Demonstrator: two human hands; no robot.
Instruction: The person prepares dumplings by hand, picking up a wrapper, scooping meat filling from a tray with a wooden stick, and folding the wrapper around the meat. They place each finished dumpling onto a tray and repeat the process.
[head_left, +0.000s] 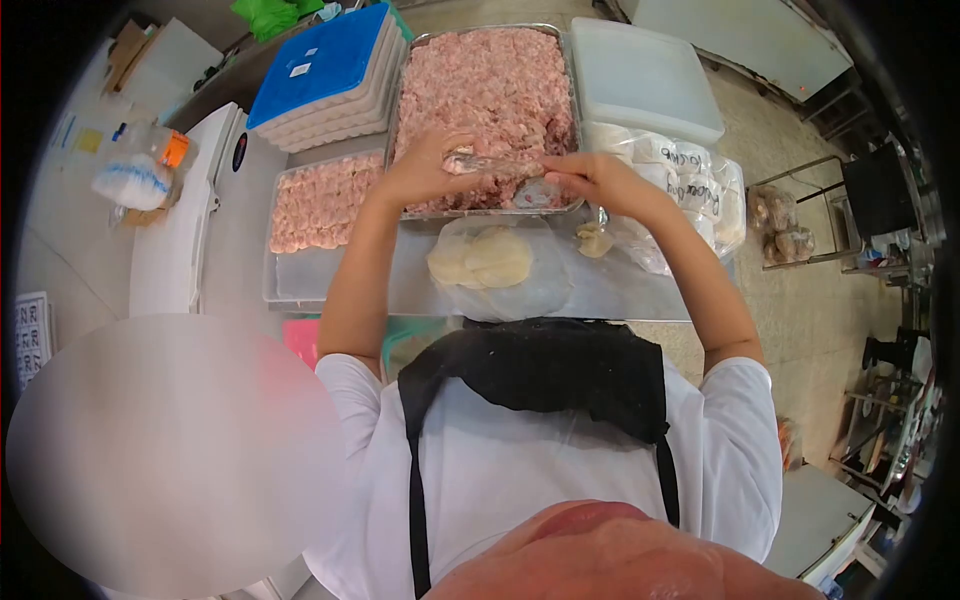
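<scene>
Over the near part of a metal tray [574, 120] full of ground meat [485, 85], my left hand [432, 172] is curled around a dumpling wrapper [462, 150], mostly hidden by the fingers, with meat at it. My right hand [605, 184] grips a narrow metal spatula [505, 164], whose meat-smeared blade reaches left to the wrapper. Below the hands, a stack of round, pale dough wrappers [482, 258] lies on clear plastic. To the left, rows of filled dumplings [325, 203] sit close together in a shallow tray.
Stacked trays with a blue lid [325, 55] stand behind the dumplings. A translucent lidded container [648, 80] and marked plastic-wrapped packs [685, 185] are on the right. The metal table's front edge [610, 318] lies close to my apron [540, 365]. A person's blurred shape [175, 460] is at lower left.
</scene>
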